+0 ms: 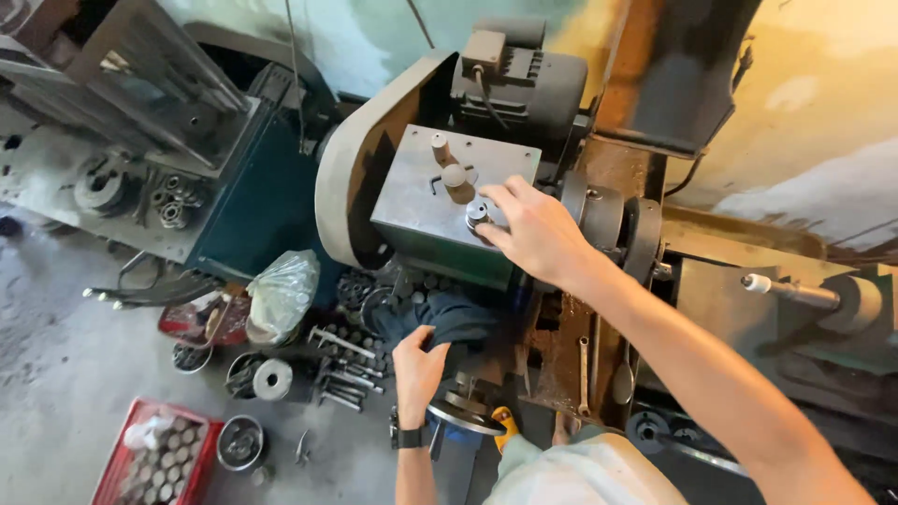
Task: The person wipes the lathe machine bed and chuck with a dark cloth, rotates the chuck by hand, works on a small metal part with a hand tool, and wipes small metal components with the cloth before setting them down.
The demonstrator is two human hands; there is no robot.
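Nearest the camera, the left hand [418, 360] clutches a dark cloth [449, 318] bunched just below the lathe headstock [440, 201]. Farther off, the right hand [533, 229] curls its fingers around a small round metal knob [478, 213] on the headstock's sloped top plate; the knob's axis stands upright from that plate, beside two taller levers [454, 173].

A motor [519, 79] sits behind the gearbox [440, 201]; a crate [154, 454] lies left below.
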